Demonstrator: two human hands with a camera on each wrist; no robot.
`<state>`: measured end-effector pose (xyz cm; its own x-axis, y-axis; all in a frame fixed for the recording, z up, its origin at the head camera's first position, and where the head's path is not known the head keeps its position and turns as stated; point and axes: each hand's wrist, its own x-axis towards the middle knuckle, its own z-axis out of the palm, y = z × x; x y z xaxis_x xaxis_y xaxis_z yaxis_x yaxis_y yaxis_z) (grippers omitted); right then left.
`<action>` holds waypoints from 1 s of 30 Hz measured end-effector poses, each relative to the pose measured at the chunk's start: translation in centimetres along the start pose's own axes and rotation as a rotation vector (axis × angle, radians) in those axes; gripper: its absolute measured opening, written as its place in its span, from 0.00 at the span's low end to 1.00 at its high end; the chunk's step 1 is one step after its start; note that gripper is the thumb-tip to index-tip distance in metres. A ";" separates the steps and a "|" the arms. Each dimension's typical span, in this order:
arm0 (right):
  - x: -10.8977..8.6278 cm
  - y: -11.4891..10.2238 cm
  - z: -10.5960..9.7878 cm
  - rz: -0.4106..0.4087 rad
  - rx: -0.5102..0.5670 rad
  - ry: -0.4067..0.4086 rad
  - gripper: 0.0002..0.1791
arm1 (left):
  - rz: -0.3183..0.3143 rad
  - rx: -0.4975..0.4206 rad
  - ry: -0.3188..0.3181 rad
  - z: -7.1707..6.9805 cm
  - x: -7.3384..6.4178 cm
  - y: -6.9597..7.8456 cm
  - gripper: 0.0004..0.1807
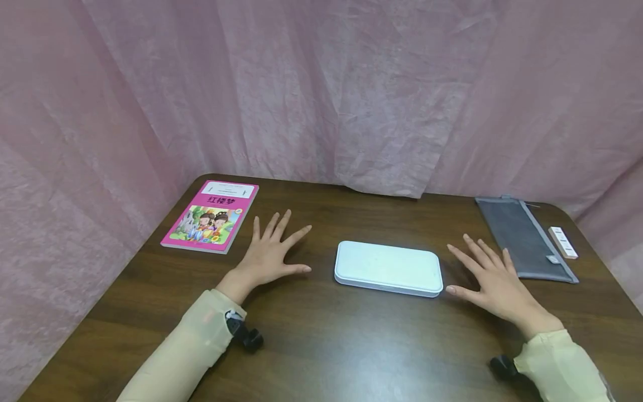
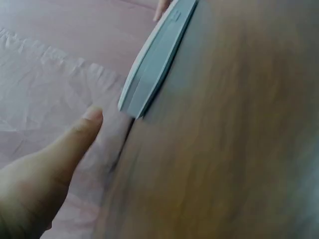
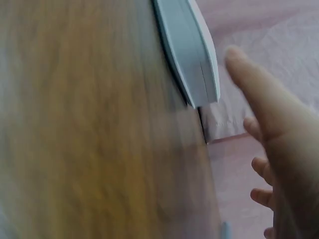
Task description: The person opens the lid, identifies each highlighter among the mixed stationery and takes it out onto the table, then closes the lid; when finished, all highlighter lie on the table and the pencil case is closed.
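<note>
The pale case (image 1: 388, 267) lies flat on the tabletop (image 1: 331, 357) between the left hand (image 1: 268, 257) and the right hand (image 1: 494, 283); both have fingers spread, hold nothing and stand apart from its short ends. This looks like an approach step; gripping would call for bringing both hands inward and curling fingers around those ends.

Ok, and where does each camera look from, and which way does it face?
Head: worn on the head, looking forward and down at the table, light blue case and curtain; left hand, right hand and sleeves show.
Left wrist: on that wrist, tilted, looking past the left thumb at the case's left end; a fingertip peeks in up top.
Right wrist: on that wrist, tilted, facing the case's right end; right thumb and other fingers show.
Shared: both wrist views hold case, table and curtain, from opposite ends.
</note>
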<state>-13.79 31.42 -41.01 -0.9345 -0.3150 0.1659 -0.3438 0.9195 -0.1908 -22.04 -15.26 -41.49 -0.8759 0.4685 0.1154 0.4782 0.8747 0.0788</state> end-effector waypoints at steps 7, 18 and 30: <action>1.0 -0.2 -1.4 -0.011 -0.001 0.001 0.48 | 0.031 -0.059 0.029 -1.1 0.6 -0.5 0.51; 3.0 -2.3 -3.5 -0.015 0.102 -0.054 0.46 | 0.080 -0.244 0.103 -2.1 2.0 -0.6 0.55; 3.9 -4.7 -2.3 -0.090 0.186 -0.072 0.42 | 0.130 -0.464 -0.030 -1.6 3.8 1.4 0.53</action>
<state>-15.64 26.35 -37.25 -0.9011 -0.4162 0.1219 -0.4312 0.8296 -0.3546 -24.54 -12.44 -39.40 -0.8055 0.5791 0.1258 0.5556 0.6641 0.5003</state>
